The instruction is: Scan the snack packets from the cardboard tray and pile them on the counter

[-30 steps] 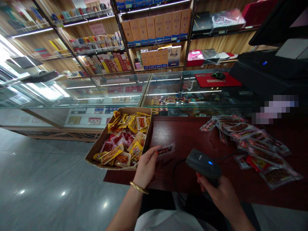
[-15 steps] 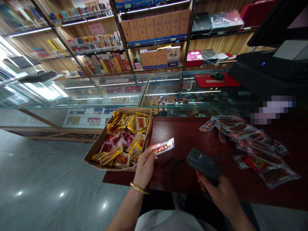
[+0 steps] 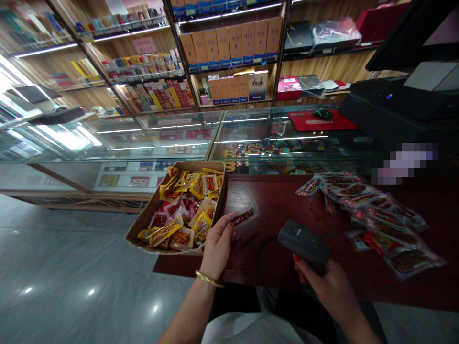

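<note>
Between the thumb and fingers of my left hand (image 3: 218,242) is a small clear snack packet (image 3: 245,217) with a dark label, held over the table beside the box. My right hand (image 3: 328,282) is wrapped round the handle of a dark grey barcode scanner (image 3: 303,241); its head points left toward the packet, with a gap between them. To the left, an open cardboard box (image 3: 143,224) holds many yellow and red snack packets (image 3: 167,231). A spread pile of clear snack packets (image 3: 373,203) lies on the table to the right.
The dark red wooden table (image 3: 265,191) adjoins a glass display counter (image 3: 265,129). On the counter rest a red mouse pad (image 3: 304,123) and a black mouse (image 3: 322,114). Dark checkout equipment (image 3: 405,112) stands at right. Behind are shelves with tan boxes (image 3: 224,47). The scanner's cable curves across the table.
The packet in my left hand has tilted, so its bright glare has gone and the dark label shows. The scanner stays almost in place.
</note>
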The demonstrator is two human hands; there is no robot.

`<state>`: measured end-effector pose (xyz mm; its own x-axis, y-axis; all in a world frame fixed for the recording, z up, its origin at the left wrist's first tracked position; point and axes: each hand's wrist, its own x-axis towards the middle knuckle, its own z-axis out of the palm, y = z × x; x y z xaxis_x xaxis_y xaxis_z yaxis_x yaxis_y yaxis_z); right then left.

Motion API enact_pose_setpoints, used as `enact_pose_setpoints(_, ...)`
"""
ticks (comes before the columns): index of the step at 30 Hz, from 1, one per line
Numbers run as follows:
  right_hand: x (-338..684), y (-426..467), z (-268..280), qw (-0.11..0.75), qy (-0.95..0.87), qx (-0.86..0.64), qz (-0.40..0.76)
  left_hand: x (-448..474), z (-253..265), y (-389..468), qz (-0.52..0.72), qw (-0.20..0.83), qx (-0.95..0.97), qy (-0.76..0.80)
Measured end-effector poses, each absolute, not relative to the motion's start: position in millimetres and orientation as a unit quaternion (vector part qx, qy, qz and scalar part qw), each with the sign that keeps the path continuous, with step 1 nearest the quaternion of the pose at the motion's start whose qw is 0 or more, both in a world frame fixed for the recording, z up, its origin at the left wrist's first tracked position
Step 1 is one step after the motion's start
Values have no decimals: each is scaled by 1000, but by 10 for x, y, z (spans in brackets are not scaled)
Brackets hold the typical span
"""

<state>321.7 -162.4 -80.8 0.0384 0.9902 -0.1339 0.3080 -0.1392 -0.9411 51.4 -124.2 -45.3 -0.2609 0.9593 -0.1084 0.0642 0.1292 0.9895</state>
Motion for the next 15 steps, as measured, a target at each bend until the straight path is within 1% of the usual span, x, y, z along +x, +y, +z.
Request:
enact_pose_setpoints(4,3225,-1624,-762,378,-532,-614,445,714,-589,-1028,548,510,357,559)
enact_pose_setpoints(7,3227,-1651,-727,400,-510,-624,437,1032,-677,-685,561,575,292,520)
enact_pose_setpoints(10,3245,-1702,-719,428,-486,-626,435,1508,-703,-241,534,616,272,511)
enact_pose_setpoints(15,3361,-1802,-765,456,-446,-631,442,2468,-569,466,478,656,327,484)
